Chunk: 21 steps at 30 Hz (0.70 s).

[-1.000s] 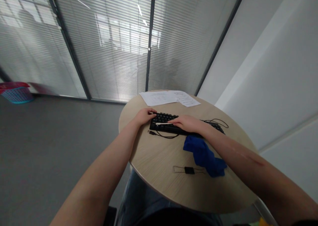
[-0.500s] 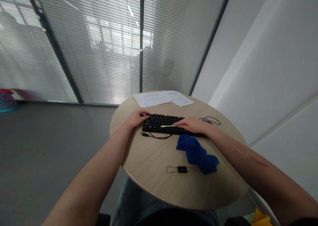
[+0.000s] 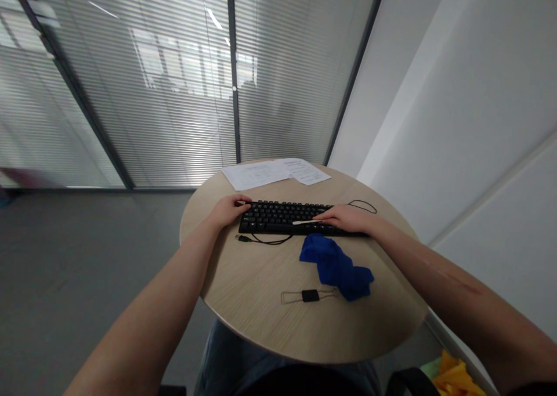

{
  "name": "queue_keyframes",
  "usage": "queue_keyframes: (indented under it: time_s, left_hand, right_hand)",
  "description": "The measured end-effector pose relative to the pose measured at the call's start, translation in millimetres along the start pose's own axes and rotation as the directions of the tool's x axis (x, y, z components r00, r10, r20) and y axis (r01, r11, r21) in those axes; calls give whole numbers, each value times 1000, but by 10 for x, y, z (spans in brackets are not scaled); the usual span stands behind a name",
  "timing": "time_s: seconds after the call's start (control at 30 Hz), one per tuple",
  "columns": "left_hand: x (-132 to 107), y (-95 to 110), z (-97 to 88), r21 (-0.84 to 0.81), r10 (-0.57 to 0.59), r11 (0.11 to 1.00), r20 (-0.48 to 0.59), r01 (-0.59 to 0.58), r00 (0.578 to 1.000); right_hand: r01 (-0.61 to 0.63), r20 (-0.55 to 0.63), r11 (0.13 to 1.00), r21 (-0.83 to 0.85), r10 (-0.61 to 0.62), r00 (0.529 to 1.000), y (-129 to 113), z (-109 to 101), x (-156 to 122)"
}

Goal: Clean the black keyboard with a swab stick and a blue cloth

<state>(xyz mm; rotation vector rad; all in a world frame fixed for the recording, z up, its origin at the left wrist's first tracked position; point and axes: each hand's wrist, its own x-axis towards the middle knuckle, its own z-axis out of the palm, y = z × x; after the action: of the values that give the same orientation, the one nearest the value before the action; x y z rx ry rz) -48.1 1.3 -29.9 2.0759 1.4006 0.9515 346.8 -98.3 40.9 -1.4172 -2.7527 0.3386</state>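
A black keyboard (image 3: 278, 211) lies across the round wooden table. My left hand (image 3: 229, 210) grips its left end, thumb at the near side and fingers over the top corner. Between the fingers of my right hand (image 3: 343, 216) is a thin white cotton swab (image 3: 304, 222), its tip pointing left over the lower rows of keys. My right palm covers the keyboard's right part. Just below the keyboard lies a crumpled blue cloth (image 3: 335, 265). A black cable with a USB plug (image 3: 244, 238) rests by the near left edge.
Printed papers (image 3: 261, 174) lie at the table's far side. Near the front is a black binder clip (image 3: 310, 295) with wire handles. A thin cable loop (image 3: 368, 204) sits beyond my right wrist. Yellow cloth (image 3: 455, 375) shows low at the right, beside the wall.
My right hand has slid the cotton swab rightward along the keys. My left hand keeps its hold on the keyboard's left end. The whole view has shifted slightly.
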Motion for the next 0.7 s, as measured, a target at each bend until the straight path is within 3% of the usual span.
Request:
queue_keyframes:
  time_s: [0.43,0.7]
  left_hand:
    - [39,-60,8,-64,3,998,-4,-3,1000]
    - [54,-61,6,-77,-15,997,-8,14,1000]
  right_hand:
    - [-54,14,982,-182,58,998,337,-53,-319]
    - [-39,-16,989,-146,37,999,558,-96,-512]
